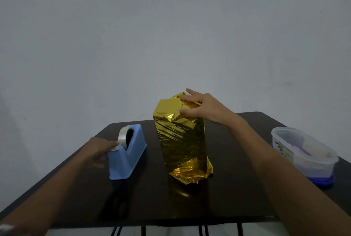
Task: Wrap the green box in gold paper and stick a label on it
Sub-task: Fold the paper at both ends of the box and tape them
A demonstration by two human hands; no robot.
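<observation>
Fingers (190, 99) and thumb of our right hand (206, 111) are clamping the folded top of the gold-wrapped box (180, 140), which is standing upright on the table (152, 201). Our left hand (98, 149) is touching the blue tape dispenser (126, 161); through the blur we cannot tell its grip.

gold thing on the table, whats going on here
A person is partway through wrapping. The gold paper covers a tall shape standing upright on the table. The right hand holds the folded paper at the top. The left hand is at the tape dispenser, by its cutter end; it is blurred, so its grip is unclear. The paper at the bottom is loose and crumpled. No label shows.
</observation>
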